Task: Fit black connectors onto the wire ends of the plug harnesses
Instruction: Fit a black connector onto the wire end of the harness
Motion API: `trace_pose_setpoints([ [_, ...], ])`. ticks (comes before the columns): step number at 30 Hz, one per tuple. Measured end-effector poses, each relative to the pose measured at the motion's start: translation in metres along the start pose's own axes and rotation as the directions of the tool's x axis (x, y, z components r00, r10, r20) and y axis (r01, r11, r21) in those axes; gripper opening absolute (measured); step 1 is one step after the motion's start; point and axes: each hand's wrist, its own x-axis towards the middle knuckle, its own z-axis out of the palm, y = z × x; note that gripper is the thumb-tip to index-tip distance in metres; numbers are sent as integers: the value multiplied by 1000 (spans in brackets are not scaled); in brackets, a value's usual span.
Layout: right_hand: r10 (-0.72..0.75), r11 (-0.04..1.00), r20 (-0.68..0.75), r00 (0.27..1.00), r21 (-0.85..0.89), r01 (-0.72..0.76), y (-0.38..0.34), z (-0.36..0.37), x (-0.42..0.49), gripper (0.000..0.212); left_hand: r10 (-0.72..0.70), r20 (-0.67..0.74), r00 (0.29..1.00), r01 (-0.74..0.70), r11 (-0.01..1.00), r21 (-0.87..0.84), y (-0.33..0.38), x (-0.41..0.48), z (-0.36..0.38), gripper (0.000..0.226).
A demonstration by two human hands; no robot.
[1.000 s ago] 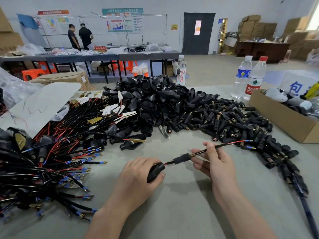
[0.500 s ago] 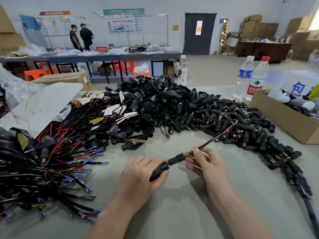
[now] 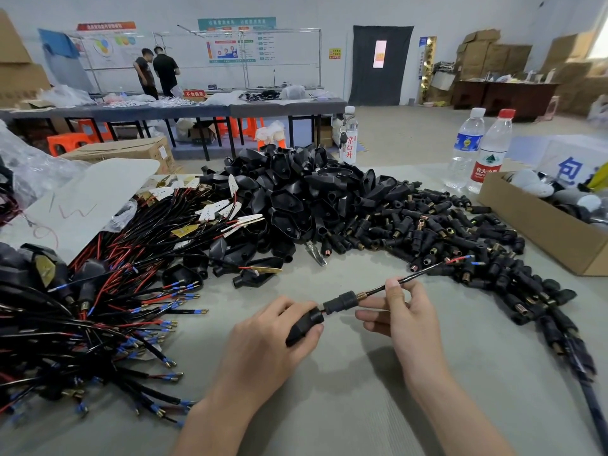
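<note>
Nearest on the desk point(image 3: 329, 406), the left hand point(image 3: 273, 337) grips a black plug point(image 3: 304, 325), fingers curled over its body. The right hand point(image 3: 404, 317) pinches the wire point(image 3: 418, 273) between thumb and forefinger. Between the two hands sits the connector point(image 3: 340, 301). A second ago it sat partway along the wire with red lead showing; now it has slid almost against the plug's neck, and only a sliver of gap is left. By my reading this harness is close to fitted. The wire runs up and right from the pinch, and its tips point(image 3: 460, 259) lie over the loose connector pile point(image 3: 444, 232). Unfitted harnesses point(image 3: 98, 307) sprawl to the left, and shells point(image 3: 296, 192) are heaped behind. A box point(image 3: 543, 232) and bottles point(image 3: 490, 156) stand farther right.
</note>
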Motion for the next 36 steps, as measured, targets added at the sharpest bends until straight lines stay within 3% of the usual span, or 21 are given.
trace_pose_setpoints([
  [9,-46,998,-77,996,38,49,0,-6,4,15,-3,0,1000,3,1000,5,0,0,3,23],
  [15,-79,997,-48,996,-14,78,-2,-4,1,14,-2,-12,1000,1,1000,-10,1,0,3,22],
  [25,-43,996,61,997,87,38,-6,2,-1,16,23,15,1000,-23,1000,18,1,1,4,34],
  [36,-53,994,105,993,99,43,-7,7,-4,15,64,15,998,-64,998,27,6,1,5,22],
])
